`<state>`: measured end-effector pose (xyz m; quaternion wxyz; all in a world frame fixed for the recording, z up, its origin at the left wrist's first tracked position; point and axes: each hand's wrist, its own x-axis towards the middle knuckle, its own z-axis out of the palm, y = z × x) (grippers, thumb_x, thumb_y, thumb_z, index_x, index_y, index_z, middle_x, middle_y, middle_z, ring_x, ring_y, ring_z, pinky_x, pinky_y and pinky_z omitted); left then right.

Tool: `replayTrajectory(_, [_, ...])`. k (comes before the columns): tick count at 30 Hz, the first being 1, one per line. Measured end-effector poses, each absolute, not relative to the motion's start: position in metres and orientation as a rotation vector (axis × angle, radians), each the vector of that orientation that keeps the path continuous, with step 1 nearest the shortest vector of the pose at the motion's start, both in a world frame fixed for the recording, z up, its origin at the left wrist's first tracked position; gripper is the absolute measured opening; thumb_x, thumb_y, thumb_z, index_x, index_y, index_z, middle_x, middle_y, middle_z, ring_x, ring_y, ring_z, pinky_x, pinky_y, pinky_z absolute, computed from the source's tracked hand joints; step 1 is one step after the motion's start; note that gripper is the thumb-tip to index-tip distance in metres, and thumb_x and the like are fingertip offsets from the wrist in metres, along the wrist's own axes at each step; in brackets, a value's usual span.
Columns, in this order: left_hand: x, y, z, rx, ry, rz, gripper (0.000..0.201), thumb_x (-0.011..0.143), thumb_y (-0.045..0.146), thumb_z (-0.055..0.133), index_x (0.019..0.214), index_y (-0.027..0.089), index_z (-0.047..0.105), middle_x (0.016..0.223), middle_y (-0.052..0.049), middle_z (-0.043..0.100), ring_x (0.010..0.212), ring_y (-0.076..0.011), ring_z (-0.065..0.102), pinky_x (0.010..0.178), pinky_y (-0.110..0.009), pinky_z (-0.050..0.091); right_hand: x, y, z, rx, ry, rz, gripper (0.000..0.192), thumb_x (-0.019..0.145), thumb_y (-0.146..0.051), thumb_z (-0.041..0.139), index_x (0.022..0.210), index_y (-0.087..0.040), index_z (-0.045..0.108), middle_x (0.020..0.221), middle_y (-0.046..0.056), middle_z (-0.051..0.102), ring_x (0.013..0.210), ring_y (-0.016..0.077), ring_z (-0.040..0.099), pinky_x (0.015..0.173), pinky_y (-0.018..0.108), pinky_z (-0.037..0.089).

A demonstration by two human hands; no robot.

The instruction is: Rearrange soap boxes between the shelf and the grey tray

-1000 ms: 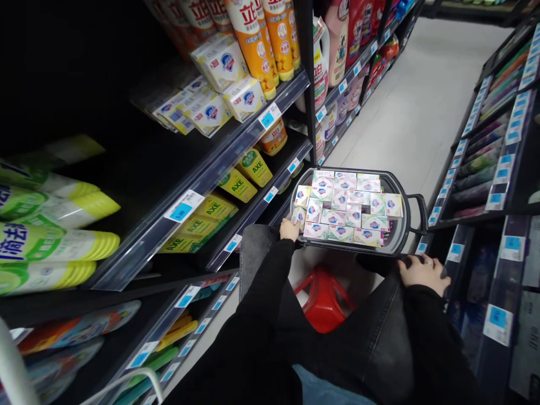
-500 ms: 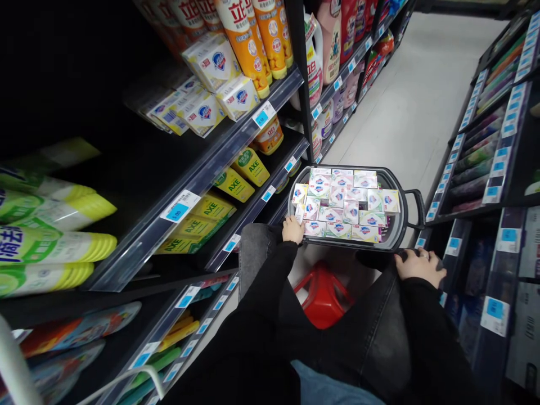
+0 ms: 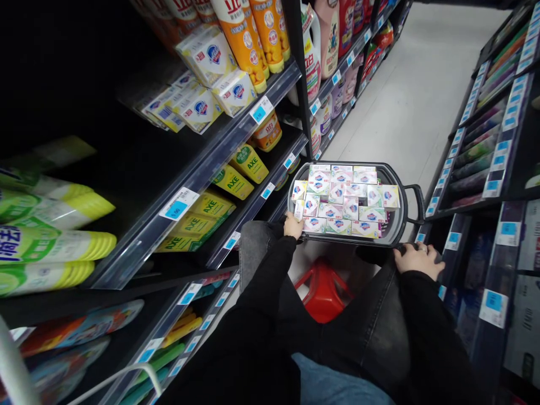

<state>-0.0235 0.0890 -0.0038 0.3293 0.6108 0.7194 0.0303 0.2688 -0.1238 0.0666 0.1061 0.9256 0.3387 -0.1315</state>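
Note:
In front of my knees is a dark shopping basket with a grey inner wall (image 3: 396, 228), filled with small soap boxes (image 3: 336, 194) laid in close rows. My left hand (image 3: 292, 226) is closed on the basket's near left rim, its thumb against the boxes at that corner. A black handle (image 3: 417, 203) juts out from the basket's right end. My right hand (image 3: 419, 261) lies over my right knee with fingers spread, holding nothing, just below that handle. Under the basket, between my legs, is a red plastic object (image 3: 324, 292), partly hidden.
To the left, a shelf (image 3: 139, 230) carries more soap boxes (image 3: 202, 107), orange bottles (image 3: 270, 34) and green-yellow packs (image 3: 46, 242). Yellow AXE packs (image 3: 232, 183) sit one level lower. Shelving with price tags (image 3: 508, 230) borders the right side. The pale aisle floor (image 3: 405, 84) runs ahead.
The view has shifted very slightly. Both hands keep their places, the left on the basket rim and the right on the knee.

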Motion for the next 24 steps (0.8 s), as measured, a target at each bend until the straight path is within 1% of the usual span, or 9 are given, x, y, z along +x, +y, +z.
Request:
replayTrajectory(3, [-0.025, 0.09, -0.003, 1.568, 1.848, 0.091, 0.041, 0.084, 0.035, 0.069, 0.114, 0.016, 0.049, 0.12, -0.016, 0.066, 0.109, -0.0241, 0.065, 0.088, -0.029, 0.047, 0.269, -0.124, 0.067, 2.729, 1.002, -0.381, 0.046, 0.093, -0.048, 0.042, 0.122, -0.023, 0.065, 0.147, 0.013, 0.045, 0.138, 0.0347, 0.027, 0.102, 0.069, 0.029])
replayTrajectory(6, [-0.03, 0.09, -0.003, 1.553, 1.848, 0.127, 0.043, 0.082, 0.035, 0.07, 0.115, 0.014, 0.052, 0.116, -0.016, 0.068, 0.109, -0.0245, 0.065, 0.091, -0.029, 0.047, 0.268, -0.124, 0.069, 2.724, 1.003, -0.388, 0.046, 0.093, -0.048, 0.041, 0.123, -0.023, 0.064, 0.148, 0.012, 0.044, 0.139, 0.0343, 0.027, 0.103, 0.069, 0.029])
replayTrajectory(11, [-0.035, 0.094, -0.003, 1.635, 1.741, 0.087, 0.04, 0.085, 0.032, 0.065, 0.121, 0.016, 0.059, 0.116, -0.012, 0.069, 0.11, -0.0238, 0.065, 0.093, -0.028, 0.048, 0.266, -0.122, 0.07, 2.723, 1.007, -0.379, 0.046, 0.093, -0.048, 0.041, 0.122, -0.022, 0.065, 0.147, 0.012, 0.045, 0.139, 0.0341, 0.026, 0.103, 0.069, 0.028])
replayTrajectory(14, [-0.03, 0.097, 0.001, 1.728, 1.739, -0.019, 0.043, 0.085, 0.033, 0.064, 0.123, 0.013, 0.06, 0.12, -0.017, 0.067, 0.114, -0.0272, 0.063, 0.094, -0.03, 0.047, 0.267, -0.121, 0.068, 2.729, 1.02, -0.358, 0.045, 0.093, -0.047, 0.041, 0.121, -0.022, 0.066, 0.146, 0.013, 0.045, 0.138, 0.0347, 0.027, 0.102, 0.069, 0.028])
replayTrajectory(17, [-0.022, 0.096, 0.01, 1.79, 1.84, -0.113, 0.042, 0.087, 0.035, 0.061, 0.12, 0.008, 0.06, 0.118, -0.022, 0.066, 0.113, -0.0301, 0.063, 0.094, -0.033, 0.048, 0.267, -0.125, 0.065, 2.741, 1.034, -0.35, 0.044, 0.092, -0.046, 0.044, 0.121, -0.022, 0.066, 0.145, 0.014, 0.046, 0.138, 0.0353, 0.027, 0.101, 0.07, 0.028])
replayTrajectory(20, [-0.017, 0.093, 0.021, 1.813, 1.985, -0.157, 0.041, 0.09, 0.033, 0.057, 0.118, 0.004, 0.057, 0.116, -0.024, 0.065, 0.111, -0.0295, 0.064, 0.093, -0.033, 0.048, 0.268, -0.13, 0.059, 2.768, 1.053, -0.298, 0.041, 0.09, -0.045, 0.049, 0.117, -0.02, 0.068, 0.143, 0.015, 0.048, 0.137, 0.037, 0.03, 0.103, 0.069, 0.027])
replayTrajectory(22, [-0.017, 0.092, 0.027, 1.817, 2.024, -0.165, 0.043, 0.091, 0.035, 0.056, 0.118, 0.002, 0.055, 0.117, -0.025, 0.064, 0.11, -0.0293, 0.064, 0.093, -0.033, 0.048, 0.272, -0.126, 0.055, 2.821, 1.074, -0.203, 0.041, 0.089, -0.043, 0.05, 0.113, -0.017, 0.07, 0.139, 0.016, 0.052, 0.136, 0.0391, 0.031, 0.105, 0.068, 0.023])
replayTrajectory(24, [-0.017, 0.092, 0.03, 1.819, 2.008, -0.175, 0.045, 0.091, 0.036, 0.057, 0.118, 0.001, 0.053, 0.117, -0.024, 0.063, 0.11, -0.0296, 0.064, 0.094, -0.033, 0.048, 0.279, -0.112, 0.048, 2.887, 1.18, -0.17, 0.041, 0.09, -0.039, 0.049, 0.115, -0.013, 0.068, 0.133, 0.019, 0.056, 0.133, 0.0384, 0.036, 0.108, 0.063, 0.023])
